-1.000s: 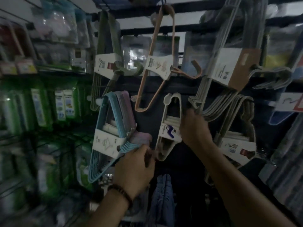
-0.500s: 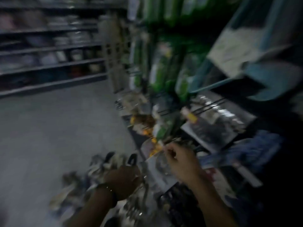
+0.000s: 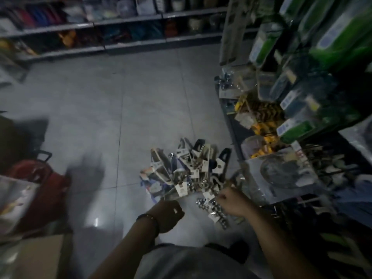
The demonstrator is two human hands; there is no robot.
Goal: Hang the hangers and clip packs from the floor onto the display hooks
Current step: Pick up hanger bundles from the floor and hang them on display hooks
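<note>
A pile of hanger packs [image 3: 185,168] with card labels lies on the grey floor tiles, just left of the display rack. Clip packs [image 3: 213,210] with shiny metal clips lie at the pile's near edge. My left hand [image 3: 168,215], a dark band on its wrist, hovers over the near-left corner of the pile with curled fingers and nothing visible in them. My right hand [image 3: 231,201] is curled at the pile's near-right edge, against a pale hanger hook. Whether it grips the hook is unclear.
The display rack [image 3: 291,121] on the right carries green packs, yellow items and clear bags on hooks. Shelves [image 3: 130,43] of goods run along the far side of the aisle. A red bag [image 3: 38,190] and a cardboard box [image 3: 38,256] sit at the left.
A second ago both hands were up at the hanging hanger packs. The view has swung down to the floor, and both hands have dropped to the pile.
</note>
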